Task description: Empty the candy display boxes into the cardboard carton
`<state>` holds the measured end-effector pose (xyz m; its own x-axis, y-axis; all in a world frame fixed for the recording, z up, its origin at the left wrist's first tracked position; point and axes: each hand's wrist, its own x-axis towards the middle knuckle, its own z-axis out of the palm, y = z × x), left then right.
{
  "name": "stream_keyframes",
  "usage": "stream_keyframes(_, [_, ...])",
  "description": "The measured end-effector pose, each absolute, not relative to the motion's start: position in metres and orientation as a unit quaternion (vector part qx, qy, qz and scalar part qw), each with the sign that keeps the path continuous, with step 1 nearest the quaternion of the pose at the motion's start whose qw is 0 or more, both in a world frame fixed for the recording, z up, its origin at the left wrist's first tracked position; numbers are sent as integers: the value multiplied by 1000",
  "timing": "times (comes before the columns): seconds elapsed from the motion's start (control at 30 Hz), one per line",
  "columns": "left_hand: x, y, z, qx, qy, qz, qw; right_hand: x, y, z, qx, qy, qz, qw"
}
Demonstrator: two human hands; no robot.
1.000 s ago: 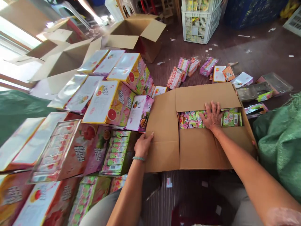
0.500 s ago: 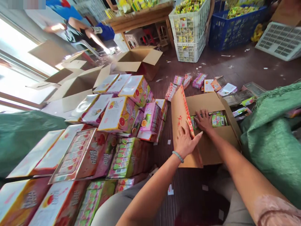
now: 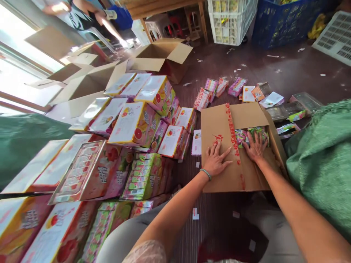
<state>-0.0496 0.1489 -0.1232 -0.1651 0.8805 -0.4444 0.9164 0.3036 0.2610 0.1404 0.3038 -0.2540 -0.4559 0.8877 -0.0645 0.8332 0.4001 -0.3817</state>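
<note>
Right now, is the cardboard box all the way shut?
No: the left hand presses one flap flat, but colourful packets still show through a gap in the cardboard box by the right hand.

Two hands (image 3: 216,160), three open cardboard boxes (image 3: 241,171), two white crates (image 3: 230,18), one blue crate (image 3: 276,22)

The person's 2 bare arms end in a left hand (image 3: 216,160) with a pale green beaded bracelet (image 3: 206,174) at the wrist and a right hand (image 3: 255,148) without rings, above grey trousers (image 3: 128,237).
</note>
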Motion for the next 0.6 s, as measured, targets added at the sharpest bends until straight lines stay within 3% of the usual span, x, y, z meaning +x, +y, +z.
stream_keyframes(0.17, [-48,146,-138,610,750,7,257,129,296,-239,-532,-822,144,143])
stream_keyframes(0.3, [-62,140,-150,571,754,176,271,98,273,-224,-445,-872,187,77])
stream_keyframes(0.4, [-105,126,-160,392,840,308,213,87,263,-221,-426,-881,199,50])
stream_keyframes(0.5, [-162,110,-175,178,954,195,145,89,263,-222,-426,-883,188,49])
stream_keyframes(0.6, [-197,105,-203,145,966,102,188,92,265,-222,-428,-887,167,41])
